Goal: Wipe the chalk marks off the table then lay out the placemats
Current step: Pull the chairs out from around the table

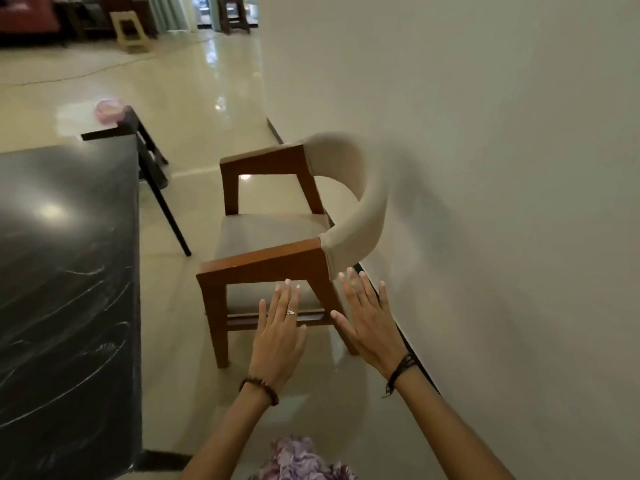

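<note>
Both hands, left hand (278, 327) and right hand (367, 320), flat, fingers spread, holding nothing, lower centre near chair (273, 244). Chalk-streaked desk (65, 271) at left, unwiped. Could easily bump that chair.

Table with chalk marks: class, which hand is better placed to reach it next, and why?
Probably the left hand: open and empty, it is on the side of the table. The right hand, also open, lies nearer the wall.

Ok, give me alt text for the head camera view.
Two open hands, left hand and right hand, reach toward a wooden armchair with cream curved backrest beside a white wall. A black marble-patterned table with white chalk marks stands left.
</note>
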